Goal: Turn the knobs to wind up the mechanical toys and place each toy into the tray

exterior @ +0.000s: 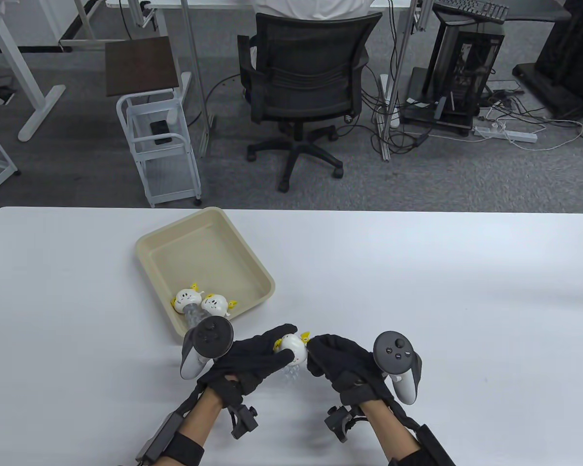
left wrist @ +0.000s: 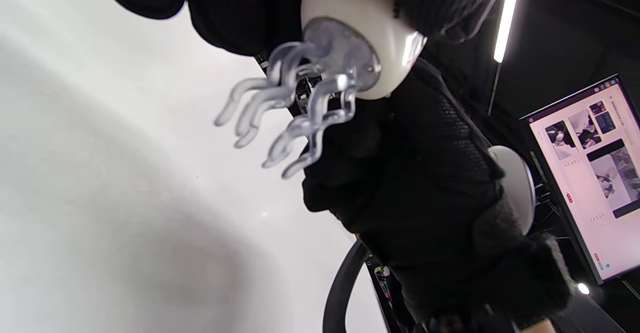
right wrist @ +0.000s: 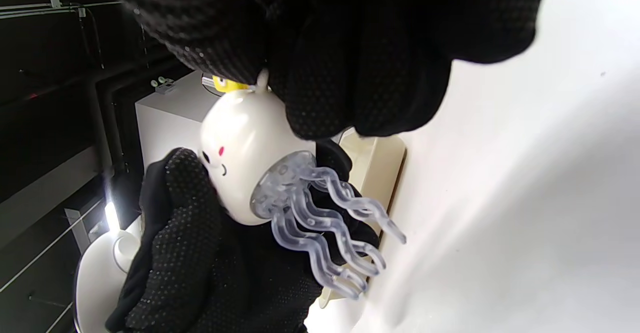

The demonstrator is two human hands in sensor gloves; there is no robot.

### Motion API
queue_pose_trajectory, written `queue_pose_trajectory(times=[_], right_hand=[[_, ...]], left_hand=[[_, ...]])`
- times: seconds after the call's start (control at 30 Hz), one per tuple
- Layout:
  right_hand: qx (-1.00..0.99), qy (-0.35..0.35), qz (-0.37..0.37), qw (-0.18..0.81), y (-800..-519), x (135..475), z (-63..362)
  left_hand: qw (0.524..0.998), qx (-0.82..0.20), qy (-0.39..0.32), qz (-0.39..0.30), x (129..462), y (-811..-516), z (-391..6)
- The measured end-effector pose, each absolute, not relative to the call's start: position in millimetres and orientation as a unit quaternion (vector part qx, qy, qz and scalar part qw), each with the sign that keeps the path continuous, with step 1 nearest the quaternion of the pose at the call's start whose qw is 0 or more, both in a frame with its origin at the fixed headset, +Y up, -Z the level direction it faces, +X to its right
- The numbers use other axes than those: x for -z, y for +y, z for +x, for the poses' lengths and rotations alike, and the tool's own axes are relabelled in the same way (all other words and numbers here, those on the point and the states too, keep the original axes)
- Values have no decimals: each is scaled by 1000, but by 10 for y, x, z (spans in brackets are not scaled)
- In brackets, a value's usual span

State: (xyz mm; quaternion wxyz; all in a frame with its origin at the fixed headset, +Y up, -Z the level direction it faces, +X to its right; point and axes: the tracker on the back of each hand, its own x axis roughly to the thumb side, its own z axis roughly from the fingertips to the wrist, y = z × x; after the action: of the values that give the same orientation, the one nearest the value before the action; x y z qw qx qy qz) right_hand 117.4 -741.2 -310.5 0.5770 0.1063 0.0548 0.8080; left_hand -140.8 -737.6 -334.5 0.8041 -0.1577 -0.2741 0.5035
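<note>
A white jellyfish toy [exterior: 292, 347] with clear wavy tentacles [right wrist: 325, 223] and a yellow knob [exterior: 304, 335] hangs above the table's near edge. My left hand [exterior: 267, 357] grips its round body [left wrist: 360, 33] from the left. My right hand [exterior: 326, 354] pinches the yellow knob [right wrist: 227, 84] on its top. The tentacles [left wrist: 290, 108] hang free below. Two more jellyfish toys [exterior: 185, 301] [exterior: 214, 304] lie in the near corner of the beige tray [exterior: 148, 242], just left of my left hand.
The white table [exterior: 418, 281] stretches right and left of my hands. Beyond its far edge stand an office chair [exterior: 301, 82], a small white cart [exterior: 160, 141] and a computer tower [exterior: 466, 63]. A lit monitor [left wrist: 595, 173] shows in the left wrist view.
</note>
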Motion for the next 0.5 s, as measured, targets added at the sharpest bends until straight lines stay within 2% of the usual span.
queue_pose_trajectory(times=[0.27,0.5], right_hand=[[-857,-41,205,471,-7211,3074,1215],[-878,-56,233,415,-7201,3035,1141]], left_hand=[[795,-528,-245,-174,3386,-7411,-1476],[774,-552,-247,-187,3386,-7423,-1477]])
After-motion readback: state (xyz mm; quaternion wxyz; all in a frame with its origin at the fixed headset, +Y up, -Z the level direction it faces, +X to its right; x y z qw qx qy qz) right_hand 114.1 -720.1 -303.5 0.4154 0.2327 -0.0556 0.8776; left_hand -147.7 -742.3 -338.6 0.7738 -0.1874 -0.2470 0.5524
